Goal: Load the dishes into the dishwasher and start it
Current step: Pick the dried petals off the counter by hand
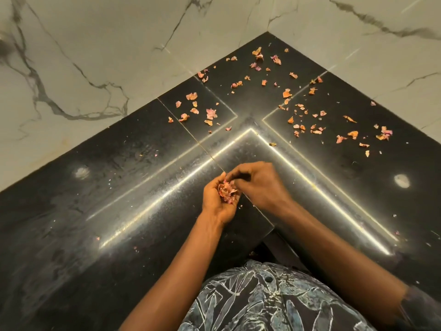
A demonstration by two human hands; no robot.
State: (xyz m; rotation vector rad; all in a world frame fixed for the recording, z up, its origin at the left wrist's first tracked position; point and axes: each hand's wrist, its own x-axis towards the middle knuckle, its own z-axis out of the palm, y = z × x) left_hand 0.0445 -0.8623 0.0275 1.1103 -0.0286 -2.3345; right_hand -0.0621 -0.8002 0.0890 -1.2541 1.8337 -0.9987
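Pink petals (226, 191), left hand (214, 203) cupped, right hand (261, 183) pinching

- The black worktop (107, 199) lies flat and open along its left and right runs.
- Loose dried petals (211, 113) litter the back corner, low underfoot for any fingers.
- The marble walls (95, 56) close both far sides.
- Over the front inner corner the left hand (219, 201) and right hand (260, 185) meet, blocking that edge.

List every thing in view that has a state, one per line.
left hand: cupped palm-up, holds gathered petals.
right hand: fingers curled at that heap; pinch unclear.
gathered petals: heaped in left palm.
loose petals: scattered across the countertop corner.
countertop: speckled with crumbs.
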